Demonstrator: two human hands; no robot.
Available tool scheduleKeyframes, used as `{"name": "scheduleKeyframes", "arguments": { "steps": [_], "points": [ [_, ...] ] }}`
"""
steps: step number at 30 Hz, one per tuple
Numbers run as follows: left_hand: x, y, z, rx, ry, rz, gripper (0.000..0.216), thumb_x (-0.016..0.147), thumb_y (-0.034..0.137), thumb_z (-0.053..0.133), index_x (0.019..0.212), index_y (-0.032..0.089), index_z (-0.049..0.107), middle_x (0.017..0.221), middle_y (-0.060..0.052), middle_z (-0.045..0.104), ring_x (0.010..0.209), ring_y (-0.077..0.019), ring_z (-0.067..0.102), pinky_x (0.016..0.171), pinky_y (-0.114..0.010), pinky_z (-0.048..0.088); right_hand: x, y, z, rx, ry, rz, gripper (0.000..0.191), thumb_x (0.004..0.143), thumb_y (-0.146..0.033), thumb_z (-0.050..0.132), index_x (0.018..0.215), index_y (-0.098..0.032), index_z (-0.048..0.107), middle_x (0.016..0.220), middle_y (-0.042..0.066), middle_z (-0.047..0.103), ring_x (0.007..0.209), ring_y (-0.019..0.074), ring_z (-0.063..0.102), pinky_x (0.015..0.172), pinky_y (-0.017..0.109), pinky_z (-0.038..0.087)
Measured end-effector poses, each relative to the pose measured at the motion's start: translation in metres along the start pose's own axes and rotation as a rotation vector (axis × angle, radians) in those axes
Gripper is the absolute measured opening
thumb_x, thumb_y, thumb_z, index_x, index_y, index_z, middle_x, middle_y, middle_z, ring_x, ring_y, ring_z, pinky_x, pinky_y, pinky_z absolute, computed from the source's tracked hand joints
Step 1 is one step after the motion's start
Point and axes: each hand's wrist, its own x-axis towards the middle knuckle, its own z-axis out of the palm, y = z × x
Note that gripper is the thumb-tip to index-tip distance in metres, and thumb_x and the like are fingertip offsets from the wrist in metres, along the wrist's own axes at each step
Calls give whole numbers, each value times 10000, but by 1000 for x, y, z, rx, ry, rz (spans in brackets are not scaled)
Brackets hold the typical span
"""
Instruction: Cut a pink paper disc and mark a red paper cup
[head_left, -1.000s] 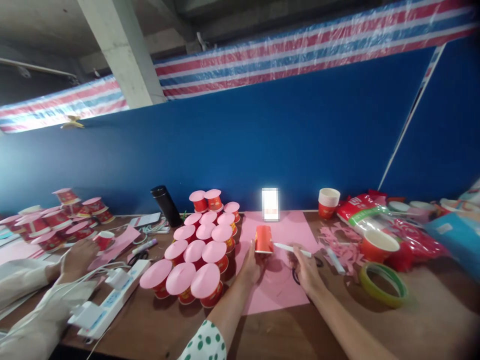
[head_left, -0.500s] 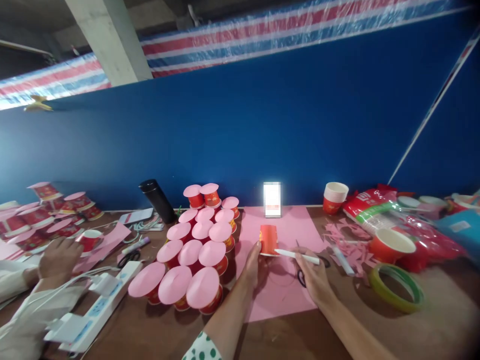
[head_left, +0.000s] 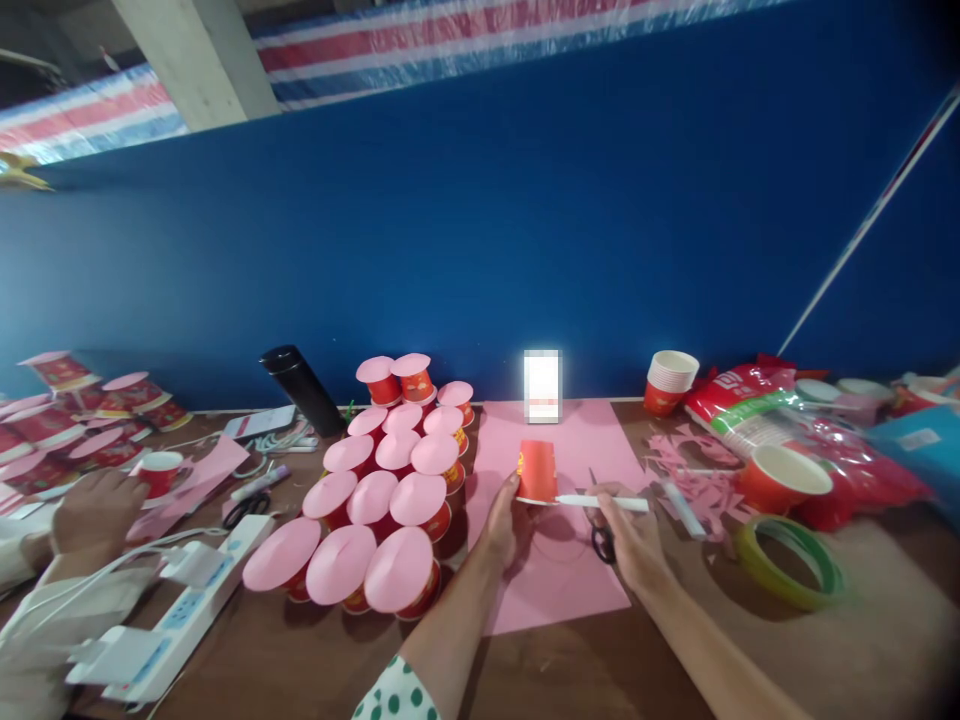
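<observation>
- Left hand [head_left: 501,528]: grip holding an upturned red cup [head_left: 538,472] by its left side, over the pink sheet [head_left: 555,598]
- Right hand [head_left: 628,540]: grip pinching a white pen [head_left: 580,501], tip close to the cup's lower rim
- Scissors [head_left: 602,543] lie just beside the right hand
- Pink-topped cups [head_left: 373,496] crowd the surface [head_left: 555,685] left of the sheet

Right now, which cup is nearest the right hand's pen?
The cup in the left hand, over the pink sheet: the pen ends by its rim; other cups are farther off.
</observation>
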Motion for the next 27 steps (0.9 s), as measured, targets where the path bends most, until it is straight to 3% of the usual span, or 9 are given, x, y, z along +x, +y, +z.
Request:
{"name": "scheduleKeyframes", "arguments": {
  "steps": [15,20,27],
  "points": [
    [-1,0,-1,38,-103,45,362,842,391,528,1095,144,605,950,-90,669,790,-193,615,684,-291,443,-1,-4,1,-68,-58,-60,332,754,-490,644,693,-165,609,490,-40,456,393,57,340,339,172,248],
    [-1,0,-1,41,-51,51,371,821,395,556,1096,151,609,920,-76,672,732,-171,613,664,-279,439,0,1,-1,-77,-66,-56,343,765,-499,633,675,-170,595,488,-43,447,380,57,350,341,178,256],
    [-1,1,-1,40,-61,25,403,829,402,539,1130,140,591,1007,-109,672,873,-224,627,737,-308,452,0,5,-1,-23,-43,-20,319,761,-492,638,786,-174,632,518,-33,489,396,71,395,342,177,288]
  ]
}}
